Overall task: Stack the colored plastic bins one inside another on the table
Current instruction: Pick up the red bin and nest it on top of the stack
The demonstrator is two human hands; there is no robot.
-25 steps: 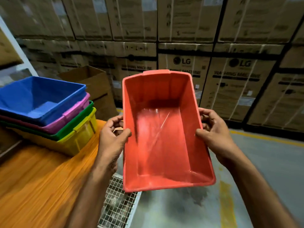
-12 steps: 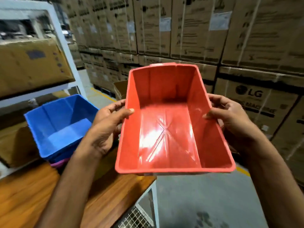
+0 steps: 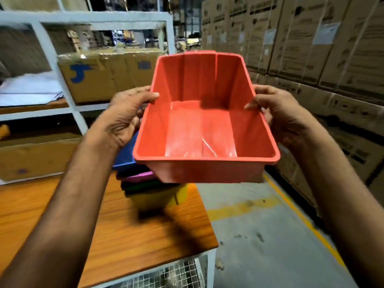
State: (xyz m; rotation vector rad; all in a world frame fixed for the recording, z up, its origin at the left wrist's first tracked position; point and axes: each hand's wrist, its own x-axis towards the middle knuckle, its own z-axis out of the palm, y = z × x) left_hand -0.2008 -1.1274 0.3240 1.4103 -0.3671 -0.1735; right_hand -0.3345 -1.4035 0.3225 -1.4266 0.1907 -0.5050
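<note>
I hold an empty red bin in the air, open side up. My left hand grips its left rim and my right hand grips its right rim. Under it, mostly hidden, stands a nested stack on the wooden table: a blue bin on top, then a pink bin, a green bin and a yellow bin at the bottom. The red bin hangs above the stack and slightly to its right, apart from it.
A white metal rack with cardboard boxes stands behind the table. Stacked cartons line the right side. The table's right edge borders a concrete floor with yellow lines. Wire mesh shows under the table.
The view has swung left. The red bin now hangs over the stack, covering most of the blue bin. Both hands keep their grip on its rims.
</note>
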